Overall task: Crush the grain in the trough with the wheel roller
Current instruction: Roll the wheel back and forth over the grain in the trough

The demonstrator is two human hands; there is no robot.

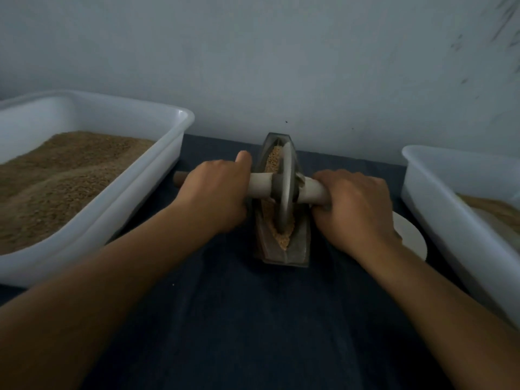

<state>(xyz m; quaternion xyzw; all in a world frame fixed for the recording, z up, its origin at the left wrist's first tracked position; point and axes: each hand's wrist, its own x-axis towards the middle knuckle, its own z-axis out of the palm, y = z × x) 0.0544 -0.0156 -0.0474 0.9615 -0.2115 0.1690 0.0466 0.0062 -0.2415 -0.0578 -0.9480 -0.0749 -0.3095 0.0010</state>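
- Two hands share the work: the left hand (216, 190) and the right hand (354, 204) each wrap round one end of the wooden handle (261, 185), one on either side of the wheel roller (286, 190), so the push should come down evenly and the disc stay upright.
- Each grip is tight on the handle, fingers curled under and knuckles up; the left thumb lies along the top of the bar, pointing toward the wheel.
- Standing on edge in the groove, the wheel sits about midway along the trough (281, 249), which runs lengthwise from near to far on the dark-clothed worktop (239, 319).
- Pale grain (282, 239) lies in the groove on both sides of the disc, a heap at the near tip and more at the far end (274, 159). It looks coarse, so I judge the crushing only partly done.
- Rolling along the groove would drive the rim through those heaps; a tilt of the handle could jam the disc against the wall or throw kernels out.
- On the left stands a white tub (168, 153) filled with brown grain or meal, and a second white tub (439, 204) on the right holds a shallower layer; likely supply and collection, though which is which I cannot tell.
- Just beyond the right wrist a white plate (410, 235) peeks out.
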